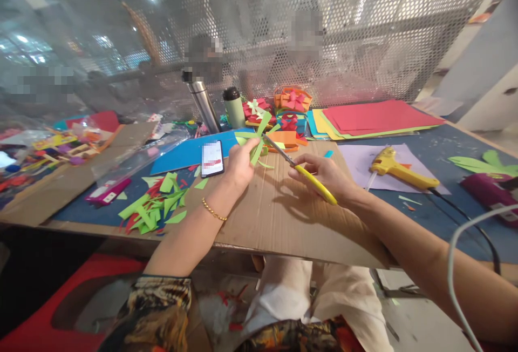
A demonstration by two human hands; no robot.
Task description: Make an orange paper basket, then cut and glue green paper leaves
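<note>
My left hand (239, 166) pinches a bunch of green paper strips (259, 139) and holds them up over a sheet of brown cardboard (279, 217). My right hand (326, 176) grips yellow-handled scissors (301, 171), whose blades point up-left and meet the strips. A gold bracelet sits on my left wrist. A heap of green and red paper scraps (156, 206) lies to the left of my left arm.
A phone (212, 158) lies on blue paper beside my left hand. A yellow glue gun (400, 171) rests at the right, its cable running off the table. Stacked coloured sheets (376, 117), paper bows, a steel flask (202, 101) and a green bottle (233, 106) stand behind.
</note>
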